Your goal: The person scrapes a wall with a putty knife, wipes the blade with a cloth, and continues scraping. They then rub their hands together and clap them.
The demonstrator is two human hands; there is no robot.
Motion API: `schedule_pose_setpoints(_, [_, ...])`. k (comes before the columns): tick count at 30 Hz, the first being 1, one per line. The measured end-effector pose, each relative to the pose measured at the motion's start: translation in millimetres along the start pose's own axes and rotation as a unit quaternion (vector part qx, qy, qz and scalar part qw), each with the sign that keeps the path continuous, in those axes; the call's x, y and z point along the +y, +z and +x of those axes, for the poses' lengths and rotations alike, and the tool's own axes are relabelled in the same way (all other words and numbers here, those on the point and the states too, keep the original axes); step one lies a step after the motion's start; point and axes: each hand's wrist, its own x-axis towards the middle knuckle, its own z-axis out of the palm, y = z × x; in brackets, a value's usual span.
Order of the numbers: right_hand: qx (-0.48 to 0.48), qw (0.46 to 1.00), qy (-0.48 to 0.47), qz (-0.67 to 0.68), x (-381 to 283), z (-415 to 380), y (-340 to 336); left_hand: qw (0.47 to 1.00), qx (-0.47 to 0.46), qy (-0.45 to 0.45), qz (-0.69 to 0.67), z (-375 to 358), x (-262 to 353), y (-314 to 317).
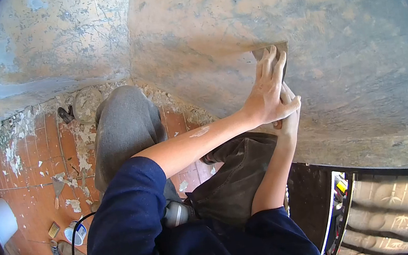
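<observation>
The wall (pixel 349 56) is broad and blotchy, tan smears lying over grey-blue plaster, with scratches and patches of uneven tone. Against it, right of the inner corner, sits the scraper (pixel 280 48), a flat, dull, grey-brown blade on a brown handle. The blade's upper edge rests on the wall, but much of the tool is covered. The left hand (pixel 267 96) is open, its fingers stretched over the blade and pressing, its thumb out across the right hand (pixel 292 116). That one is closed on the handle — its grip partly hidden by the left — with the handle's end poking out beside it.

Around this, a terracotta tiled floor (pixel 43 200) is strewn with pale flakes, thickest along the foot of the walls. A bent knee (pixel 128 122) in grey trousers rises before the corner and blocks some of the floor. At lower right stands a brown patterned panel (pixel 389 201) beside a dark board (pixel 309 201). Smaller things lie to the left: a white bucket (pixel 1 221), a white tub (pixel 76 233), a second scraper (pixel 59 187) flat on the tiles and — near the tub — a brush (pixel 53 230).
</observation>
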Motion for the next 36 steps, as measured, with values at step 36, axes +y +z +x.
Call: schedule_pose_setpoints(36, [0.041, 0.960, -0.199, 0.190, 4, 9, 35, 0.995, 0.008, 0.074, 0.074, 4, -11, -8])
